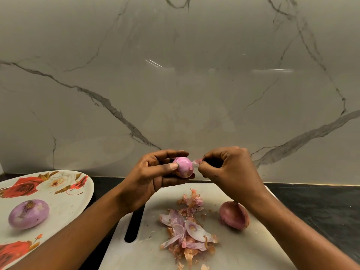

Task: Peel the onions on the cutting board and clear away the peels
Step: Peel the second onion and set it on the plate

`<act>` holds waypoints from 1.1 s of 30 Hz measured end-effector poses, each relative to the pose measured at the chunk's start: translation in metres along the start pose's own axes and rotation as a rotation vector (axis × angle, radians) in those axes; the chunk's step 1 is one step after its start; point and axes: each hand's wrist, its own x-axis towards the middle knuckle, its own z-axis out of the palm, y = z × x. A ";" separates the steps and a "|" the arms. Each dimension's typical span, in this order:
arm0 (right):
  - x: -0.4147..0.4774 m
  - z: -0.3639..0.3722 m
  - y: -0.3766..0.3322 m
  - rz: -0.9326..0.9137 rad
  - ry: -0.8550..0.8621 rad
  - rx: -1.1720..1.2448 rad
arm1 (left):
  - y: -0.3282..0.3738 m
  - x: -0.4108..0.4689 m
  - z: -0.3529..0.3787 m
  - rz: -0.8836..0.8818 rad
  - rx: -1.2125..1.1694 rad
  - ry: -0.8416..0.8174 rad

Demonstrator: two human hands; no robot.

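Head view, as I log it:

Left hand (155, 172) — fingers and thumb curled round a small pink onion (183, 167), held above the far edge of the cutting board (253, 250).

Right hand (228, 168) — fingertips pinching a strip of skin (196, 161) attached to that onion's right side.

On the board: a heap of peels (187, 236) at centre, and one unpeeled onion (233, 215) just right of it, beneath the right wrist.

Floral plate (78, 191), left of the board on the dark counter (321, 207): one peeled onion (28, 213).
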 end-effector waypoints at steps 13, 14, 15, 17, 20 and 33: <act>0.003 -0.001 -0.001 0.263 -0.240 0.270 | 0.006 0.002 0.006 -0.039 0.086 0.230; 0.004 -0.001 -0.001 0.279 -0.249 0.286 | 0.007 0.002 0.006 -0.046 0.118 0.252; 0.004 -0.001 -0.001 0.290 -0.252 0.298 | 0.007 0.001 0.006 -0.049 0.135 0.267; 0.004 -0.001 -0.001 0.299 -0.245 0.311 | 0.007 0.001 0.005 -0.052 0.127 0.285; 0.004 -0.001 -0.003 0.329 -0.256 0.341 | 0.007 0.001 0.003 -0.065 0.094 0.296; 0.003 0.000 -0.009 0.416 -0.386 0.548 | 0.006 0.000 0.006 -0.161 -0.003 0.133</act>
